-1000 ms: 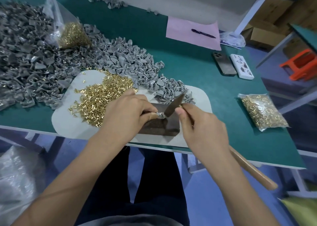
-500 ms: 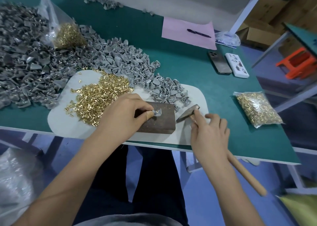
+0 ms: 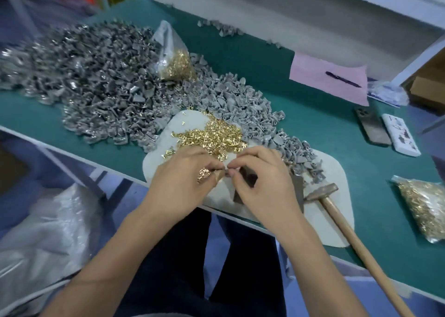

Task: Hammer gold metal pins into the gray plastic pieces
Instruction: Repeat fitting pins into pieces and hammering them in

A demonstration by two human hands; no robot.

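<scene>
Your left hand [image 3: 185, 184] sits at the near edge of the tabletop [image 3: 277, 76], fingers curled around a small bunch of gold pins [image 3: 204, 173] tucked in the palm, thumb and forefinger pinching toward the right hand. Your right hand [image 3: 262, 184] meets it fingertip to fingertip, pinching something tiny between them; too small and blurred to name. The right hand covers most of the dark block [image 3: 249, 179] on the white mat [image 3: 334, 172], which lies along the near edge.

The loose gold pin pile [image 3: 214, 136] lies on the mat's far half, just beyond your knuckles. Gray plastic pieces [image 3: 96, 85] heap across the left side of the tabletop and spill in a band onto the mat's far-right corner.

The hammer [image 3: 322, 191] lies free, head on the mat's right part, wooden handle running out past the near edge.

A clear bag of pins [image 3: 173, 61] rests on the gray heap toward the far side. Another bag of pins [image 3: 423, 208] lies at the right edge. Two phones [image 3: 372, 129] sit right of centre, with pink paper [image 3: 320, 76] and a pen [image 3: 343, 79] toward the far-right corner.
</scene>
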